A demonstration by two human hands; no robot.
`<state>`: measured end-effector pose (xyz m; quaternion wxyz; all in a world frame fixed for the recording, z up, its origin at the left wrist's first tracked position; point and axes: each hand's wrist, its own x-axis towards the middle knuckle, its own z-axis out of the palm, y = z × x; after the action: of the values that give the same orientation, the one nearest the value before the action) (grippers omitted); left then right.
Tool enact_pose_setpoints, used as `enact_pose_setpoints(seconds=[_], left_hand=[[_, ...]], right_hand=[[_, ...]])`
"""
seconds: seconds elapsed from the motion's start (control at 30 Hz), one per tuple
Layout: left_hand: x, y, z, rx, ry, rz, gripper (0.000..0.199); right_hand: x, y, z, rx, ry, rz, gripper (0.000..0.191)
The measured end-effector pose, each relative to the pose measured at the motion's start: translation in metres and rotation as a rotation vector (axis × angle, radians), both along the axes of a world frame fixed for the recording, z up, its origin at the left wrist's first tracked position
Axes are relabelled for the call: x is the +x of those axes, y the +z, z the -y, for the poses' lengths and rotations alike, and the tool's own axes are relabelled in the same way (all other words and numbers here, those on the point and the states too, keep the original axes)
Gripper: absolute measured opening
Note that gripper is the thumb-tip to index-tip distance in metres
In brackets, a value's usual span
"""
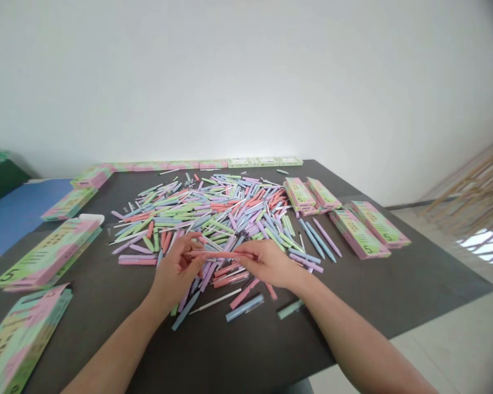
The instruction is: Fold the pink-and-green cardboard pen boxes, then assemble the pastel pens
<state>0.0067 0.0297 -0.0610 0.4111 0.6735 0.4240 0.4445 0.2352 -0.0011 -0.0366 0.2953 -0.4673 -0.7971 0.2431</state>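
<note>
Between my two hands a red pen (222,254) is held level, low over the near side of a big pile of pens (213,210). The fingers of my left hand (178,268) are closed round its left end. At its right end, my right hand (269,262) pinches it. The pile mixes purple, blue, green and red pen parts with thin white refills. Just below my hands lie a white refill (216,301), a blue cap (245,308) and a green cap (290,310) on the dark table.
Printed pen boxes (49,254) stand along the left edge of the black table (238,355). More boxes (359,232) lie in stacks on the right, and a row of boxes (213,164) lines the back edge by the wall. A blue surface (12,213) shows at far left.
</note>
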Motion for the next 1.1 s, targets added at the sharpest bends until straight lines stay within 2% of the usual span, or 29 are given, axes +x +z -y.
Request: enact_pose_setpoints(seconds=[0.13,0.27,0.37,0.5,0.67,0.97,1.1], left_hand=[[0.000,-0.002,-0.005,0.008,0.020,0.112,0.036],[0.001,-0.004,-0.006,0.032,0.053,0.093,0.030],[0.002,-0.005,-0.004,0.028,0.048,0.049,0.025],[0.001,-0.007,-0.002,0.042,0.058,-0.034,0.020],[-0.002,-0.009,-0.004,0.106,0.051,-0.112,0.013],[-0.004,-0.005,-0.005,0.275,0.046,-0.250,0.010],[-0.003,-0.003,-0.005,0.284,0.050,-0.251,0.012]], right_hand=[[0.018,0.018,-0.001,-0.014,-0.220,0.065,0.026],[0.058,0.029,0.004,-0.111,-0.512,0.228,0.029],[0.092,0.022,0.012,-0.156,-0.681,0.349,0.030],[0.120,-0.001,0.021,-0.224,-0.870,0.515,0.033],[0.124,-0.019,0.027,-0.302,-0.957,0.642,0.036],[0.119,-0.018,0.027,-0.354,-0.997,0.788,0.034],[0.120,-0.020,0.025,-0.338,-1.016,0.830,0.037]])
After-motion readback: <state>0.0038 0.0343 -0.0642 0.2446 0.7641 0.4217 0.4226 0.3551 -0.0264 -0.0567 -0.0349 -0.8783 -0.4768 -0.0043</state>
